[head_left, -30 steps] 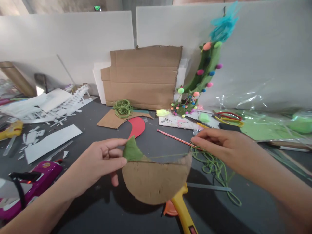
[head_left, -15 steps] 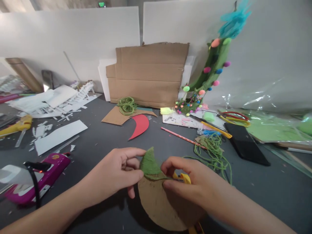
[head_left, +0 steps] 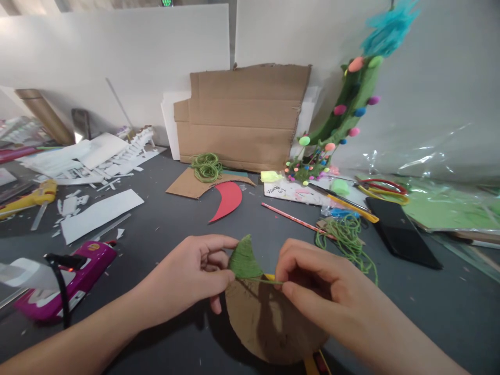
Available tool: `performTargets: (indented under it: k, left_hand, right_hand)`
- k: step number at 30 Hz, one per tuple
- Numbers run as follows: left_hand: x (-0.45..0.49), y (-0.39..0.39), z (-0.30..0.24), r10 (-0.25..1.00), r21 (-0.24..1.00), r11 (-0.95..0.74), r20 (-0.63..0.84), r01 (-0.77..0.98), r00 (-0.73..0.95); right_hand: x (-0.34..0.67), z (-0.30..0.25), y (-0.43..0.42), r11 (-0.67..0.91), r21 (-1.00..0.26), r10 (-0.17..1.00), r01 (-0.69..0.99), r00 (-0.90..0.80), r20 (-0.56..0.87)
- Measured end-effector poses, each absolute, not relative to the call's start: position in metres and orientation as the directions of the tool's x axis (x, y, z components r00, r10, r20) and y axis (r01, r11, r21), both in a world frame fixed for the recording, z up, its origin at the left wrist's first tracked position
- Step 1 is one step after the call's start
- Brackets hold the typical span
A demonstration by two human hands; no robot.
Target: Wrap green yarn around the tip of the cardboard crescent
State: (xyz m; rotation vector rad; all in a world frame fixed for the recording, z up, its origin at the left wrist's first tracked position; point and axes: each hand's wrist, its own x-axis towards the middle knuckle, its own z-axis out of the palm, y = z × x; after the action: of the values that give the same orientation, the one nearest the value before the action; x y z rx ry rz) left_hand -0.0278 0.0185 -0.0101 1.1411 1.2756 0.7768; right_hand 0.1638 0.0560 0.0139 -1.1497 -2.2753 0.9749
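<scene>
My left hand (head_left: 211,268) pinches the left edge of a small pointed piece wrapped in green yarn (head_left: 245,259). From its lower edge a strand of green yarn (head_left: 269,282) runs right to my right hand (head_left: 307,276), whose thumb and forefinger are pinched on it. Below both hands lies a round piece of brown cardboard (head_left: 269,333), partly shadowed. Something yellow shows behind the strand, mostly hidden by my right hand. A yellow-handled tool (head_left: 317,363) pokes out from under the disc's lower right edge.
A purple glue gun stand (head_left: 84,276) with a cable sits at the left. Ahead lie a red curved cutout (head_left: 228,200), a coil of green yarn (head_left: 207,166) and a striped pencil (head_left: 292,219). Loose green yarn (head_left: 346,237), scissors (head_left: 385,190) and a black phone (head_left: 402,229) are at the right.
My right hand has shifted right, away from the green piece, and the yarn between my hands is now a thin taut strand. The whole view has shifted slightly.
</scene>
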Motion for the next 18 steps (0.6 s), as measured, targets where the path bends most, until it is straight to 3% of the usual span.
performTargets:
  k: [6,18]
  left_hand:
    - [-0.0289,0.0182,-0.0077,0.935,0.950,0.287,-0.306,0.126,0.181]
    - [-0.0336,0.0200,-0.0089,0.928,0.954,0.296,-0.301,0.055,0.218]
  right_hand:
    - [0.1642,0.0083,0.0578,0.364,-0.692,0.822,0.623,-0.564,-0.076]
    - [0.1653,0.0073,0.0629,0.365,-0.633,0.819,0.683,-0.559,-0.131]
